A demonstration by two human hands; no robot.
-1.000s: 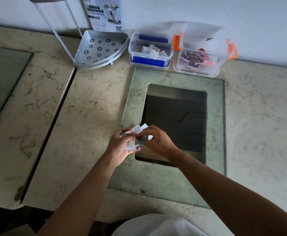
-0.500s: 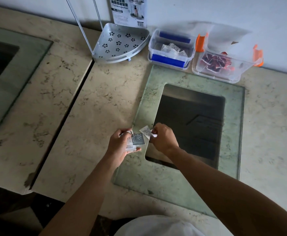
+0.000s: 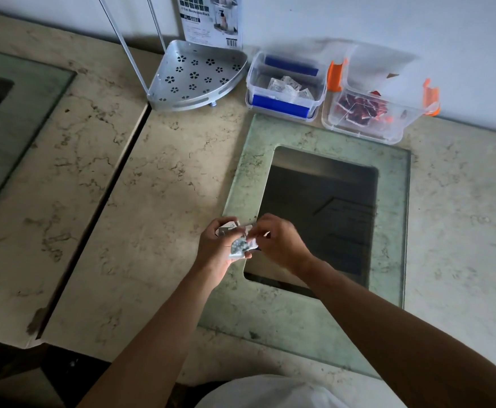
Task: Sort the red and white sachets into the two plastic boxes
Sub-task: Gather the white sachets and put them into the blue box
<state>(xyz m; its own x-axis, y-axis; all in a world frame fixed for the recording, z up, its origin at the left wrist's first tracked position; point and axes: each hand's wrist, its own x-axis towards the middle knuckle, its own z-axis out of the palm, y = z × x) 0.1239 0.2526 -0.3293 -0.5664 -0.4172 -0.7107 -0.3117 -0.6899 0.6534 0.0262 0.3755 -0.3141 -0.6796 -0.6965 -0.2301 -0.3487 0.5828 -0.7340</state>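
My left hand [image 3: 216, 250] holds a small bunch of white sachets [image 3: 239, 246] over the left edge of the glass panel. My right hand [image 3: 279, 241] meets it from the right, fingertips pinching one white sachet of the bunch; its motion is blurred. At the back by the wall stands a clear box with blue clips [image 3: 317, 100] holding several white sachets [image 3: 289, 85]. Right of it stands a clear box with orange clips [image 3: 394, 129] holding several red sachets [image 3: 358, 108].
A perforated metal corner shelf [image 3: 196, 78] with thin rods stands left of the boxes, a printed card [image 3: 211, 20] behind it. A glass panel [image 3: 241, 304] with a dark rectangular opening [image 3: 317, 213] lies in the marble counter. A dark gap [image 3: 93, 219] splits the counter at left.
The view has shifted so the boxes sit further right. My right hand, which had drawn a sachet slightly apart, has closed back in on the bunch in my left hand.
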